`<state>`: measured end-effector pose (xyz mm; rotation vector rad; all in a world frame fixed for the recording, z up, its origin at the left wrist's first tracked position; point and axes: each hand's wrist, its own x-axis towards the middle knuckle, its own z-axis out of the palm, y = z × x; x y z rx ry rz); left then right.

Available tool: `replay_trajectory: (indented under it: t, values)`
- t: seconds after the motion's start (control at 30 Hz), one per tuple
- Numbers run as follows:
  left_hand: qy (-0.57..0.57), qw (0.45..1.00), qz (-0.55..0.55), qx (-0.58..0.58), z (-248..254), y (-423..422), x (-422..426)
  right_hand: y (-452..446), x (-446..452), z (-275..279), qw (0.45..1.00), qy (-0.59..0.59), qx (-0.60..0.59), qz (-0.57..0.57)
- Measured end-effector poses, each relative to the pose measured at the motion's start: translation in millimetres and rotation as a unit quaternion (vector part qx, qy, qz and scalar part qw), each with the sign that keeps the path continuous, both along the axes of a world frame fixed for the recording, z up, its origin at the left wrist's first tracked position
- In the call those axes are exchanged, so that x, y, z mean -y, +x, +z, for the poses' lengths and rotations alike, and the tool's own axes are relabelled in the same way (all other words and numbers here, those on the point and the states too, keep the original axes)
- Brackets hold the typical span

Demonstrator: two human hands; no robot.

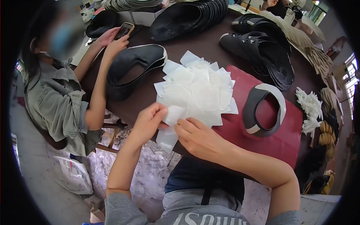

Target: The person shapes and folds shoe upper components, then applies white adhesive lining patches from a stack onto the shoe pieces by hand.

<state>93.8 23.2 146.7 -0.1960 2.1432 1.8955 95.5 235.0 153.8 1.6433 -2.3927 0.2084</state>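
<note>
Both my hands are at the near edge of a heap of thin white sheets (202, 84) on the dark table. My left hand (149, 119) pinches the left side of one white sheet (175, 114) between thumb and fingers. At the lower right edge of that same sheet, my right hand (195, 133) has its fingers bent and pressed together. Below the hands, another white piece (167, 139) hangs over the table edge. To the right, a black and white shoe upper (247, 108) stands as a loop on a red mat (283, 138).
At left, a person (56, 101) holds a phone (124, 30) beside a black shoe upper (116, 86). Stacked black uppers (180, 22) lie at the back, with more black shoe uppers (275, 56) at right. White strips (309, 107) bunch at the table's right edge. Clear plastic scraps (144, 176) cover the floor.
</note>
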Motion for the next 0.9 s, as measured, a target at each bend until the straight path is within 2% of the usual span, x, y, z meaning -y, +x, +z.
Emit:
replay_trajectory:
  t: [0.1, 0.2, 0.3, 0.37, 0.43, 0.47, 0.5, 0.53, 0.57, 0.6, 0.63, 0.67, 0.7, 0.73, 0.77, 0.87, 0.9]
  values:
    - [0.014, 0.999, 0.041, -0.015, 3, -7, 11, 0, -3, -4, 0.998, 0.034, 0.055, -0.02]
    - [-0.004, 0.999, 0.041, -0.025, 13, -13, 16, 1, -4, -3, 0.998, 0.024, 0.059, -0.017]
    - [-0.001, 0.984, 0.138, -0.11, 39, -23, 41, 3, -8, -2, 0.998, 0.012, 0.066, -0.014]
    - [-0.008, 0.972, 0.175, -0.154, 65, -20, 50, 1, -16, 4, 0.963, -0.087, 0.248, -0.059]
    - [-0.039, 0.94, 0.235, -0.244, 93, -5, 46, -1, -17, 13, 0.885, -0.181, 0.419, -0.094]
    - [-0.11, 0.924, 0.237, -0.278, 92, 7, 40, -3, -14, 22, 0.887, -0.185, 0.414, -0.086]
    - [-0.222, 0.896, 0.215, -0.318, 94, 23, 25, -5, -11, 37, 0.82, -0.255, 0.497, -0.121]
    - [-0.353, 0.83, 0.117, -0.416, 87, 34, 11, -6, -10, 52, 0.738, -0.318, 0.574, -0.157]
    - [-0.467, 0.734, 0.012, -0.492, 77, 46, -4, -4, -10, 64, 0.64, -0.373, 0.642, -0.196]
    - [-0.434, 0.71, -0.058, -0.552, 72, 58, -24, -1, -13, 68, 0.528, -0.423, 0.698, -0.236]
    - [-0.442, 0.694, -0.086, -0.562, 62, 66, -44, 4, -19, 64, 0.523, -0.426, 0.696, -0.247]
    - [-0.447, 0.678, -0.113, -0.573, 52, 75, -62, 8, -29, 58, 0.547, -0.417, 0.68, -0.256]
    - [-0.428, 0.711, -0.09, -0.551, 51, 85, -78, 12, -41, 53, 0.573, -0.406, 0.662, -0.263]
    - [-0.417, 0.714, -0.093, -0.555, 45, 94, -83, 14, -54, 49, 0.6, -0.395, 0.642, -0.269]
    - [-0.369, 0.751, -0.092, -0.54, 35, 102, -86, 15, -65, 49, 0.628, -0.383, 0.621, -0.272]
    - [-0.219, 0.844, -0.099, -0.479, 2, 122, -88, 31, -94, 82, 0.625, -0.389, 0.594, -0.324]
    - [-0.168, 0.869, -0.103, -0.453, -5, 126, -90, 32, -103, 86, 0.657, -0.354, 0.571, -0.342]
